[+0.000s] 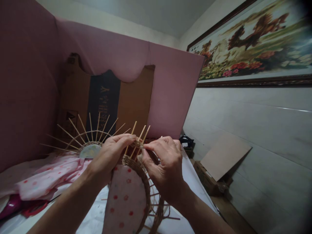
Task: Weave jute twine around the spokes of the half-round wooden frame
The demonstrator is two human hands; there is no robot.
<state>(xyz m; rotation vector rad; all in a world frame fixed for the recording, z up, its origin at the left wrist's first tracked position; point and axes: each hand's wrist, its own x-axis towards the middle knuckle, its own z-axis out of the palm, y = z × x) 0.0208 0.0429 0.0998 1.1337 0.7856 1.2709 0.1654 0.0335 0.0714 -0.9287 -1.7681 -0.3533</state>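
I hold a half-woven round basket (136, 177) on its side in front of me, with a flowered base panel (125, 201) facing me and thin wooden spokes (138, 138) sticking up from its woven rim. My left hand (110, 154) is closed over the top of the rim, fingers curled round the spokes. My right hand (164, 165) pinches a brown weaving strand at the rim between thumb and fingers, touching the left fingertips.
A second basket frame (89, 143) with fanned-out spokes stands behind my left hand. Pink flowered cloth (51, 177) lies at the left. A pink-draped cardboard screen (136, 84) rises behind. A cardboard sheet (224, 156) leans on the right wall under a framed picture (253, 42).
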